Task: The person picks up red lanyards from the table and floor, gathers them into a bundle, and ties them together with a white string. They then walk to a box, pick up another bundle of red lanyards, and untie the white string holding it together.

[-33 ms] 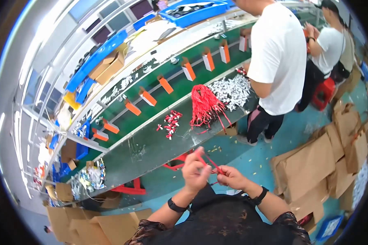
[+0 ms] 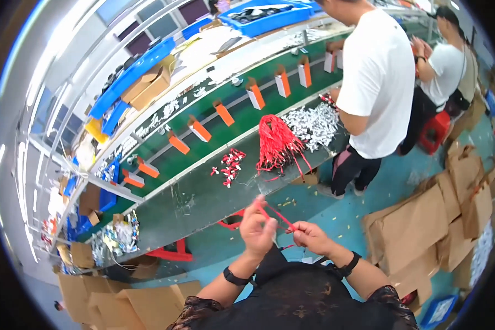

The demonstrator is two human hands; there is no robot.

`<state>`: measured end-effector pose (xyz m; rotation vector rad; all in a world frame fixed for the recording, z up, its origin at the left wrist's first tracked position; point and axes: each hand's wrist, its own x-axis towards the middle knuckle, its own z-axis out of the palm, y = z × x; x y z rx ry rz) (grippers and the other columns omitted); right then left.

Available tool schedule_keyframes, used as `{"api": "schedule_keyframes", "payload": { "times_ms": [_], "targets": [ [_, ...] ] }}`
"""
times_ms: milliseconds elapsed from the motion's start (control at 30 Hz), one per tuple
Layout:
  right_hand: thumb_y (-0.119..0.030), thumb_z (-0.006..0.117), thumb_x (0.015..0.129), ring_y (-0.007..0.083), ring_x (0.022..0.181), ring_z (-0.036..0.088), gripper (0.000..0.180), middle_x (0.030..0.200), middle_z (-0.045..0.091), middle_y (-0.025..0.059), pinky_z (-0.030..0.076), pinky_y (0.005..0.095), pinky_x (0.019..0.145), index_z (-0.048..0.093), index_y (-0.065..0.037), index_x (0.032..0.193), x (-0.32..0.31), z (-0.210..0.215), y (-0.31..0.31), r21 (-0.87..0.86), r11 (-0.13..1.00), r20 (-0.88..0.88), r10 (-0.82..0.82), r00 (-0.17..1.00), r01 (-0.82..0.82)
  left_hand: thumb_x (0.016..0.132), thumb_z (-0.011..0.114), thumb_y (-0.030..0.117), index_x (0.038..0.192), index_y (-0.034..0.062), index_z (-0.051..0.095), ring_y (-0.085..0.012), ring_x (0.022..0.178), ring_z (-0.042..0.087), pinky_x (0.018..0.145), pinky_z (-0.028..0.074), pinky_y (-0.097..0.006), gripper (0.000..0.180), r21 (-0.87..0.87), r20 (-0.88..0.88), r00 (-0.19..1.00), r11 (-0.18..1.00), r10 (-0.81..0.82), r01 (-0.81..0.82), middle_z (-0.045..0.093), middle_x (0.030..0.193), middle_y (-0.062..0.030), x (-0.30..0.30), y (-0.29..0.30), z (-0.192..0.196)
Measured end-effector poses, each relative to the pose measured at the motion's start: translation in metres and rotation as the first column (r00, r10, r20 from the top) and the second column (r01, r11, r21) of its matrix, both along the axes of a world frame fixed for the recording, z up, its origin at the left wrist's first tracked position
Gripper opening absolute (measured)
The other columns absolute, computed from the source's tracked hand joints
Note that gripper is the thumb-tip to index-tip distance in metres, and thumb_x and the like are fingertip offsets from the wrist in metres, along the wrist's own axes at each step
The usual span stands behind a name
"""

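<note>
A thin red cord [image 2: 282,218] is stretched between my two hands in front of my body. My left hand [image 2: 257,234] holds its upper end, the fingertips slightly smeared by motion. The other end is pinched by my right hand [image 2: 312,240], and a short red tail hangs below it. On the bench beyond lies a heap of red cords [image 2: 277,140], loops bunched together. Beside it spreads a pile of small white and grey pieces [image 2: 313,124]. Left of the heap lie several small red-and-white bundles [image 2: 232,166].
Orange-and-white boxes [image 2: 224,114] stand along the green conveyor [image 2: 239,118] behind the dark bench [image 2: 173,212]. A person in a white shirt [image 2: 377,82] works at the right; others are farther off. Flattened cardboard [image 2: 410,225] lies right, a red stool [image 2: 173,250] under the bench.
My left hand has shifted slightly left, and the gap between my hands is wider, with the cord drawn out between them. My right hand has barely moved.
</note>
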<state>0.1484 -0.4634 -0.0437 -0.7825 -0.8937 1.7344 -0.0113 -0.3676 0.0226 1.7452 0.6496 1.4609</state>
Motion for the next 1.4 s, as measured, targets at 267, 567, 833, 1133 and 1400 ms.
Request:
{"api": "schedule_keyframes", "payload": {
  "times_ms": [267,567,833,1133,1400],
  "targets": [
    [-0.019,0.059,0.097,0.0187,0.057,0.054,0.021,0.064,0.055,0.0063,0.044,0.0317,0.055,0.061,-0.002,0.085,-0.028,0.075,0.076,0.419,0.901,0.729,-0.406,0.550,0.111,0.089,0.065,0.007,0.085,0.0024,0.060,-0.0126,0.092,0.058,0.083,0.047,-0.029,0.008,-0.574,0.172,0.981,0.819,0.090,0.025,0.065,0.101,-0.0082,-0.079,0.080,-0.081],
    [-0.020,0.066,0.089,0.0314,0.070,0.060,0.017,0.074,0.058,0.0115,0.049,0.0395,0.063,0.061,-0.005,0.083,-0.083,0.120,0.163,0.382,0.899,0.922,-0.355,0.154,-0.214,0.090,0.054,0.063,0.130,-0.0009,0.049,-0.0254,0.123,0.051,0.103,0.039,-0.038,0.076,-0.140,0.030,0.818,0.808,-0.575,0.573,0.053,0.132,-0.0168,-0.068,0.179,-0.040],
    [-0.023,0.069,0.085,0.0263,0.072,0.056,0.020,0.078,0.055,0.0084,0.046,0.0375,0.065,0.059,-0.008,0.080,-0.096,0.147,0.234,0.418,0.787,0.885,-0.466,0.007,-0.454,0.097,0.035,0.065,0.137,0.0003,0.043,-0.0174,0.091,0.062,0.085,0.049,-0.031,0.076,-0.456,0.623,0.101,-0.255,-0.776,0.853,0.063,0.101,-0.0104,-0.072,0.224,-0.072],
    [-0.025,0.068,0.087,0.0292,0.072,0.057,0.019,0.077,0.055,0.0072,0.046,0.0392,0.064,0.061,-0.008,0.079,-0.052,0.058,0.285,0.497,0.868,0.864,-0.493,0.106,-0.013,0.101,0.048,0.035,0.104,0.0033,0.063,-0.0121,0.057,0.050,0.055,0.040,-0.027,0.036,-0.677,0.030,0.626,0.445,-0.779,0.586,0.054,0.066,-0.0031,-0.101,0.256,-0.059],
    [-0.024,0.067,0.092,0.0102,0.073,0.065,0.020,0.078,0.067,0.0030,0.053,0.0305,0.065,0.068,-0.005,0.096,0.044,-0.084,0.318,-0.249,0.955,0.594,0.022,0.804,0.159,0.101,0.049,0.024,0.091,0.0011,0.062,-0.0228,0.068,0.064,0.064,0.048,-0.033,0.028,-0.613,-0.513,0.764,0.790,-0.391,-0.007,0.064,0.074,-0.0130,-0.070,0.246,-0.091]
  ]
}}
